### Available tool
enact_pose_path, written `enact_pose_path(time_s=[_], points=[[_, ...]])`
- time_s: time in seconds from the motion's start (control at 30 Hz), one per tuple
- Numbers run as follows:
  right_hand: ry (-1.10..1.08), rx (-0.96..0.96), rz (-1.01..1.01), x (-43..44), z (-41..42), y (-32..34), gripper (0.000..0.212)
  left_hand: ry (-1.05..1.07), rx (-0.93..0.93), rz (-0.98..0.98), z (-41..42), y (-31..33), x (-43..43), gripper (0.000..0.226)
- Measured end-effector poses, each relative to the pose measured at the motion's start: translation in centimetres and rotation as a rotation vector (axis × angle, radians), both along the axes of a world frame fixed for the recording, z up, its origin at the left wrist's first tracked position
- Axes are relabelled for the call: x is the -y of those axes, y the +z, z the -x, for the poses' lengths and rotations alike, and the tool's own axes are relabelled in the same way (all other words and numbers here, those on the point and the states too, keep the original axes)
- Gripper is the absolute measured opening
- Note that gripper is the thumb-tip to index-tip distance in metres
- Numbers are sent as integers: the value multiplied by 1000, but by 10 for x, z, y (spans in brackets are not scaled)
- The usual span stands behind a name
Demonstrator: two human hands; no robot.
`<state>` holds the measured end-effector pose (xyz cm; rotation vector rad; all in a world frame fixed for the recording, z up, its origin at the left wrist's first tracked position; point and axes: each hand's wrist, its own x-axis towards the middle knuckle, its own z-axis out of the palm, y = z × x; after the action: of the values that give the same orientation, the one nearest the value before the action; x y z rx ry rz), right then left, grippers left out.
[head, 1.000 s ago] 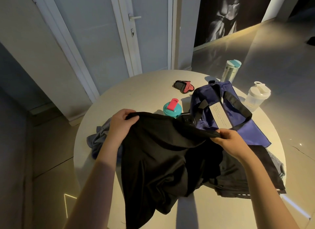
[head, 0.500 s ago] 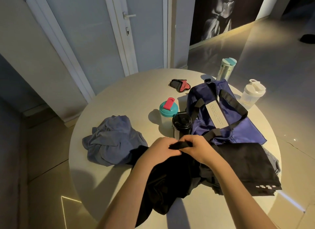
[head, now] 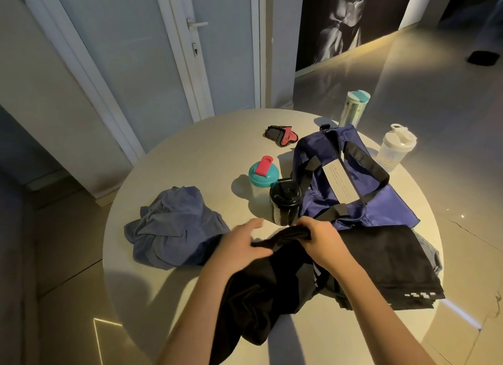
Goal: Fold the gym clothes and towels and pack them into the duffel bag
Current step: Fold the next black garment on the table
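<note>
A black garment [head: 261, 291] lies doubled over on the round white table [head: 190, 158], its lower part hanging off the near edge. My right hand [head: 318, 239] grips the bunched top edge of it. My left hand [head: 242, 242] rests on the cloth just to the left, fingers spread and blurred. A navy duffel bag [head: 353, 179] with black straps lies behind my hands. A crumpled blue-grey towel [head: 174, 228] sits to the left. More dark clothes [head: 394, 266] lie flat on the right.
A black-lidded shaker [head: 285, 198] and a teal-lidded bottle [head: 262, 177] stand close behind my hands. A white shaker [head: 394, 147] and a tall teal-capped bottle [head: 356, 107] stand at the far right. A black and pink glove [head: 280, 134] lies at the back.
I brought the spread-out black garment down and folded its top corners together. My left hand has since let go of the edge and slid left over the cloth.
</note>
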<state>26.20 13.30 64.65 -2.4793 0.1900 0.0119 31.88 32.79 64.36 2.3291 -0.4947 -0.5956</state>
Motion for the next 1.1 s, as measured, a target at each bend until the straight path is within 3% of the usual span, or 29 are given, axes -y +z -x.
enact_pose_path(time_s=[0.03,0.1,0.17,0.3,0.43,0.5,0.63,0.67,0.73,0.8,0.83,0.9,1.0,1.07,1.1], points=[[33,19,-18,-3,0,4,23,-45,-48,46,7,6,13,63],[49,25,0,-2,-1,10,21,-68,-6,97,13,14,33,41],[24,-19,53,6,1,14,19,-5,26,140,12,22,35,21],[6,-64,147,23,6,10,18,172,-96,245,-4,28,14,14],[-82,-22,12,30,6,8,18,360,-91,238,-13,23,-4,12],[-97,19,-136,31,5,14,24,320,-108,198,-11,18,-11,8],[27,61,-283,14,1,32,25,56,-199,234,7,24,10,69],[59,71,-315,9,0,34,21,32,-175,252,11,27,20,67],[76,65,-414,7,-1,37,12,78,-95,243,12,30,31,38],[76,-15,-486,14,0,37,18,179,-70,264,9,33,29,11],[80,-78,-486,19,2,36,21,229,-91,300,6,32,24,8],[101,-165,-412,27,7,30,17,361,-173,374,1,32,13,10],[89,-133,-414,34,13,24,11,617,-331,484,-6,26,-3,28],[66,-69,-425,34,16,25,14,603,-390,370,-6,21,-10,42],[58,-37,-434,32,15,26,17,548,-379,273,-5,19,-12,38]])
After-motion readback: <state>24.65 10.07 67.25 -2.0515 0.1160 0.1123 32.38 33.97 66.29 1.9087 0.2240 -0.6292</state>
